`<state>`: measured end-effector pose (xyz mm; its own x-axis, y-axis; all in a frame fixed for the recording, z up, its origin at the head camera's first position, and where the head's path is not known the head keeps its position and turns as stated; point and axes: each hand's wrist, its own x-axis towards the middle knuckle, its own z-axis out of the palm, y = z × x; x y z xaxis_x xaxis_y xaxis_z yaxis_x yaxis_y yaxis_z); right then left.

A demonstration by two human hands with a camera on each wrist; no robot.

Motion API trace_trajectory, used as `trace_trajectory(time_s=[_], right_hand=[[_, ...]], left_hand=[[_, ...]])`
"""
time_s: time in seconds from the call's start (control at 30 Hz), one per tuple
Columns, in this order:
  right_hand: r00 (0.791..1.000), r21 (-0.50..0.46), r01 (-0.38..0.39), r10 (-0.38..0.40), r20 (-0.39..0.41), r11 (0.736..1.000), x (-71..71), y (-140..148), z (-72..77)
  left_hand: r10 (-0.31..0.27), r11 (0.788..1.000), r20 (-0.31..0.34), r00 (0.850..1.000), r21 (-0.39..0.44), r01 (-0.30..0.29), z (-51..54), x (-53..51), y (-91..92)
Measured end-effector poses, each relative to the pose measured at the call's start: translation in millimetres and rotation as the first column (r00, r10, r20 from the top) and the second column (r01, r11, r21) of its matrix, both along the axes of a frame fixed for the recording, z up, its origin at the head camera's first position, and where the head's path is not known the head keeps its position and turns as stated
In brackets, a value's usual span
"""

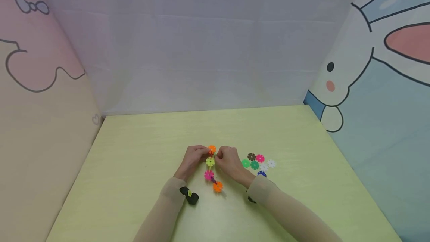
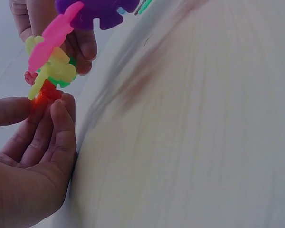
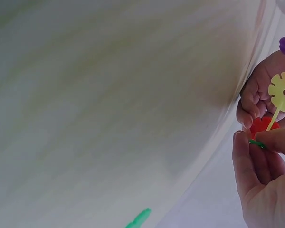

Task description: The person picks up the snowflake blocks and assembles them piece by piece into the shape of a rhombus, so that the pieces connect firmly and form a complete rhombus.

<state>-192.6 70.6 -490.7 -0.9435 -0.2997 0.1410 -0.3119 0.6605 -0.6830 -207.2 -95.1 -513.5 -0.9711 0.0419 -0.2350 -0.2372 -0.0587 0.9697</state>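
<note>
Above the table the hands hold a chain of interlocking snowflake discs. My left hand [image 1: 194, 159] pinches the orange disc [image 1: 212, 148] at its far end. Joined to that one is a yellow disc [image 1: 210, 161], then a pink disc [image 1: 209, 175]. A purple disc [image 2: 102, 13] follows, seen almost edge-on from the head, and another orange disc [image 1: 217, 186] ends the chain nearest me. Close beside the far orange disc, my right hand [image 1: 231, 163] pinches a green disc [image 3: 257, 143], mostly covered by fingers. Whether the green disc is slotted into the orange one I cannot tell.
Right of the right hand lie several loose discs on the pale table [image 1: 134, 152]: brown [image 1: 251, 157], pink [image 1: 260, 158], light green [image 1: 246, 163], dark green [image 1: 255, 165], white [image 1: 271, 163] and blue [image 1: 262, 174]. Printed walls stand at both sides.
</note>
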Motion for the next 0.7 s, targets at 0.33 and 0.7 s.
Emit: trace_trajectory(time_s=[0.33,0.7], right_hand=[[1.0,0.023,-0.002,0.002,-0.015,1.0,-0.4,-0.5,-2.1],[0.998,0.022,-0.018,0.019,-0.057,1.0,0.3,1.3,-3.8]], left_hand=[[-0.011,1.0,-0.018,1.0,0.002,0.011,-0.3,1.1,-1.4],[-0.041,0.999,-0.039,0.998,0.005,0.041,-1.1,0.7,-3.8]])
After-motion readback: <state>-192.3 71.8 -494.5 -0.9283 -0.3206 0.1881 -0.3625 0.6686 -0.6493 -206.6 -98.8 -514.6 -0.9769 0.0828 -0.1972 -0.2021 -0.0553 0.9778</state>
